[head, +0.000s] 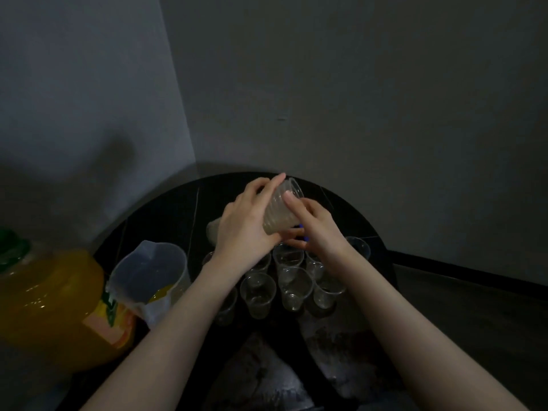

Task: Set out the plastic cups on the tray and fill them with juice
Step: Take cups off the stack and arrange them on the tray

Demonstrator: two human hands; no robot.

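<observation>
A tilted stack of clear plastic cups (280,213) is held above the table, its rim pointing up and away. My left hand (247,219) grips the stack from the left. My right hand (312,225) pinches it from the right, thumb on the side and fingers under its bottom. Below them, several empty clear cups (258,293) stand upright close together on a dark surface; I cannot make out the tray's edge. A large bottle of orange juice (50,310) stands at the left, beside a clear plastic jug (151,271) with a little juice in it.
The round black table (166,215) sits in a corner between two grey walls. A crumpled plastic wrapper (214,231) lies behind my left hand. Dark patterned fabric (335,357) shows at the near side. The room is dim.
</observation>
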